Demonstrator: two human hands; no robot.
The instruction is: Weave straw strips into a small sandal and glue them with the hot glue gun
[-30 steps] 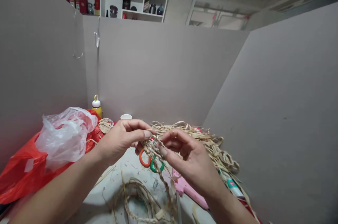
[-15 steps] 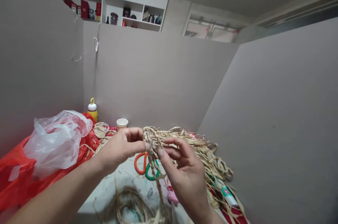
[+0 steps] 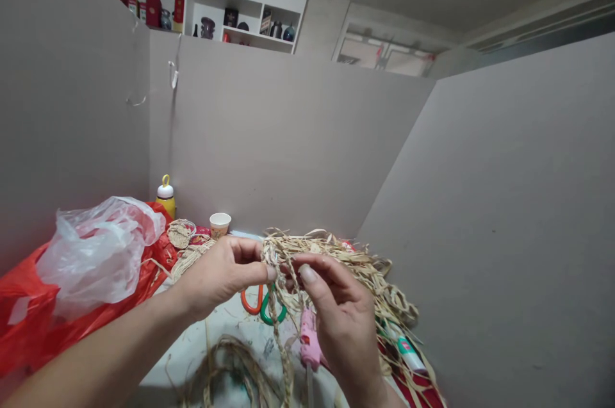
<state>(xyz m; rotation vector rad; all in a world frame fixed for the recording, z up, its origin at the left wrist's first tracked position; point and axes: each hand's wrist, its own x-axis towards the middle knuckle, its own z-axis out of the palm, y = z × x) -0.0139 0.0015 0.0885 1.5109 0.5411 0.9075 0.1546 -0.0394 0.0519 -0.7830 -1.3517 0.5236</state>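
Observation:
My left hand (image 3: 225, 273) pinches the top of a straw braid (image 3: 284, 357) between thumb and forefinger. The plaited cord hangs down from this grip over the table. My right hand (image 3: 343, 315) is closed at a thin twisted straw strand (image 3: 294, 277) just beside it, its thumb raised in front of the curled fingers. Part of that grip is hidden. Behind and below the hands lie scissors with one orange and one green handle (image 3: 273, 312). A pink glue gun (image 3: 310, 341) rests by my right wrist, a glue stick poking out of it.
Loose dry straw (image 3: 355, 267) is heaped behind and to the right, near a white-and-green bottle (image 3: 410, 353). Coiled straw (image 3: 230, 357) lies in front. Plastic bags (image 3: 103, 254), a yellow bottle (image 3: 166, 200) and a paper cup (image 3: 220, 223) stand left. Grey partitions (image 3: 269, 139) surround the table.
My right hand has shifted slightly away from the left, its thumb lifting off the straw. A thin strand now shows between the hands, and the glue gun is more exposed.

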